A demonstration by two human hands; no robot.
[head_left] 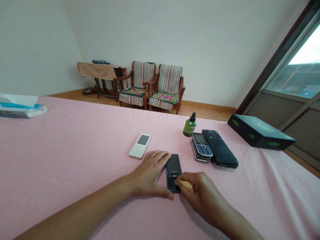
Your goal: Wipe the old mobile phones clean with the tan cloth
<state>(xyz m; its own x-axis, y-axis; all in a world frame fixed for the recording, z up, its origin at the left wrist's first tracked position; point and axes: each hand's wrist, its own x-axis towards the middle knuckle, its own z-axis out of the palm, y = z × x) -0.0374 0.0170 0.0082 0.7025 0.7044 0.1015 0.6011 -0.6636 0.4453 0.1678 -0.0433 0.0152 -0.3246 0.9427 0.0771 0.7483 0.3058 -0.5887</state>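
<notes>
the dark keypad phone lies on the pink cloth, well in from the far edge, its screen end pointing that way. the left hand is spread wide along the phone's left side, fingertips by the upper corner and thumb by the lower, probably to keep it from sliding. the right hand pinches a tan stick low, close to its tip, likely for fine control over the keys. the white phone lies apart to the left, perhaps to leave elbow room, while the navy phone tops a small stack beside the long black slab, seemingly grouped to save space. the green bottle stands upright behind them, nearer the far edge. the right fingers hide some keys, and whether the tip actually presses is hard to tell; the stick's rear end disappears into the grip. only rims show beneath the navy phone, the white packet is cut off at the left, and the cloth's near edge is out of view.
</notes>
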